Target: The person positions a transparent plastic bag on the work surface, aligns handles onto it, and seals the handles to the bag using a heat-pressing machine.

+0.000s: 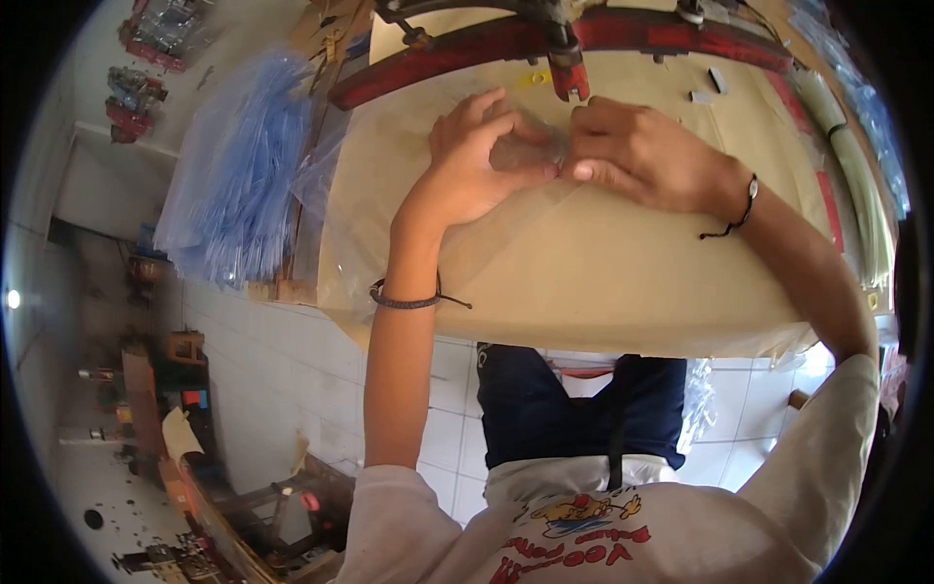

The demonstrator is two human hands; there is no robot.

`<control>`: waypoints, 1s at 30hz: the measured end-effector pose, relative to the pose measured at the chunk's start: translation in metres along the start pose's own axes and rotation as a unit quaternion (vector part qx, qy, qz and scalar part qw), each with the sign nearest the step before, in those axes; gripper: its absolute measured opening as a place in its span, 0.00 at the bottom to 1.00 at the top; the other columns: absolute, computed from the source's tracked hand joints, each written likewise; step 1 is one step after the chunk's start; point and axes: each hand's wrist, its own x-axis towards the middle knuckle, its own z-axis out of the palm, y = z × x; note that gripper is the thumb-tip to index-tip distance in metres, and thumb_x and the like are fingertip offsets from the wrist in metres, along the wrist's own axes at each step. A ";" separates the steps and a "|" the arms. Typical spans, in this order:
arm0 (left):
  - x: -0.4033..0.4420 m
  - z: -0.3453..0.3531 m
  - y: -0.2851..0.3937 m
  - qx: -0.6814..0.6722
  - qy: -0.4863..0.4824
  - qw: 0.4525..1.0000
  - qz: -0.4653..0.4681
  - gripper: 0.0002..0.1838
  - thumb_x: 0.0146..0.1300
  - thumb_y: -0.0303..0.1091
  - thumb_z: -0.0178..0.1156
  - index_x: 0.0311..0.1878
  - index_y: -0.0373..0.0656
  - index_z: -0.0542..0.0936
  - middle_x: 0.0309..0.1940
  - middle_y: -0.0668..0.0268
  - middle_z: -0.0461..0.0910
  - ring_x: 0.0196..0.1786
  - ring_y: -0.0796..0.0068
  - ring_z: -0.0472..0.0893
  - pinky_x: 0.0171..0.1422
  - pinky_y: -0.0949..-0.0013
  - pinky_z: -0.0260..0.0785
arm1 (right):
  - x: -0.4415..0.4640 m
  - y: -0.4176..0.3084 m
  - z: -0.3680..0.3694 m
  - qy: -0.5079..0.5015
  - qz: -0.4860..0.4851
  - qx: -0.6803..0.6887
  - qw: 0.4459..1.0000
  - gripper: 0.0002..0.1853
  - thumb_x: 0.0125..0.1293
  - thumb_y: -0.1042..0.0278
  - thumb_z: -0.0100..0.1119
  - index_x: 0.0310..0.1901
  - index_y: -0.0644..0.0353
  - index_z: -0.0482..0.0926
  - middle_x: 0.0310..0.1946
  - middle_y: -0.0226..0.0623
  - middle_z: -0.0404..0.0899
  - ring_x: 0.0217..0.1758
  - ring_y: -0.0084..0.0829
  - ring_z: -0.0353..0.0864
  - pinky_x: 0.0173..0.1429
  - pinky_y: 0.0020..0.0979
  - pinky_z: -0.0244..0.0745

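My left hand point(474, 161) is over the paper-covered table, its thumb and fingers curved and closing on a clear plastic sheet point(520, 216). Right beside it, my right hand point(642, 156) is curled, with thumb and index finger pinching the sheet's edge near the left fingertips. The plastic is thin and see-through, so its outline is hard to follow; it spreads toward the table's left side. Just beyond both hands, the red tip of a press-like tool point(572, 83) points down from a red metal frame point(457, 54).
A thick stack of bluish plastic sheets point(243, 175) lies at the left. A yellow ring point(538, 78) and small dark and grey blocks point(718, 80) sit on the brown paper point(623, 282). A tied pale bundle point(846, 165) runs along the right edge.
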 end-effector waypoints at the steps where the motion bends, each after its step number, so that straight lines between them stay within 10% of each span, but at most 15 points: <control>1: 0.000 -0.001 0.001 0.022 0.000 1.000 0.012 0.21 0.57 0.50 0.75 0.51 0.54 0.86 0.74 0.51 0.66 0.79 0.49 0.60 0.81 0.48 0.46 | 0.000 -0.002 -0.001 0.008 -0.014 -0.007 1.000 0.18 0.78 0.54 0.53 0.48 0.61 0.82 0.44 0.43 0.81 0.48 0.45 0.80 0.55 0.45 0.76; 10: 0.003 -0.005 -0.024 -0.221 0.206 0.953 0.002 0.13 0.66 0.33 0.66 0.51 0.41 0.82 0.45 0.56 0.86 0.49 0.55 0.84 0.59 0.60 0.76 | -0.009 -0.035 0.007 -0.031 -0.015 -0.064 0.997 0.23 0.71 0.61 0.61 0.64 0.64 0.78 0.65 0.45 0.77 0.68 0.43 0.76 0.71 0.43 0.70; 15: -0.094 -0.080 0.083 0.043 0.164 0.985 -0.016 0.11 0.68 0.24 0.59 0.51 0.40 0.84 0.46 0.58 0.85 0.51 0.56 0.84 0.59 0.62 0.75 | -0.003 -0.053 -0.012 -0.092 0.024 -0.063 0.994 0.29 0.77 0.56 0.53 0.70 0.70 0.70 0.73 0.52 0.68 0.78 0.48 0.65 0.78 0.44 0.59; 20: -0.184 -0.094 0.120 0.237 0.330 0.914 -0.001 0.16 0.62 0.22 0.60 0.53 0.40 0.85 0.51 0.57 0.85 0.58 0.54 0.83 0.63 0.52 0.74 | -0.003 -0.051 -0.011 -0.100 0.032 -0.065 0.992 0.29 0.78 0.55 0.52 0.70 0.71 0.70 0.74 0.53 0.67 0.78 0.48 0.64 0.80 0.45 0.57; 26: -0.217 -0.024 0.103 0.281 0.112 0.949 -0.086 0.32 0.61 0.32 0.68 0.69 0.37 0.75 0.73 0.56 0.71 0.77 0.51 0.66 0.81 0.48 0.57 | -0.007 -0.046 0.000 -0.048 0.018 -0.087 0.995 0.29 0.75 0.56 0.56 0.68 0.69 0.71 0.70 0.51 0.71 0.76 0.46 0.67 0.75 0.45 0.63; 30: -0.227 -0.013 0.058 0.268 0.131 0.946 -0.125 0.42 0.63 0.34 0.69 0.77 0.36 0.63 0.80 0.55 0.59 0.81 0.49 0.58 0.83 0.47 0.53 | -0.007 -0.049 -0.001 -0.059 0.029 -0.073 0.995 0.29 0.75 0.56 0.57 0.70 0.68 0.69 0.72 0.52 0.69 0.77 0.46 0.66 0.76 0.46 0.61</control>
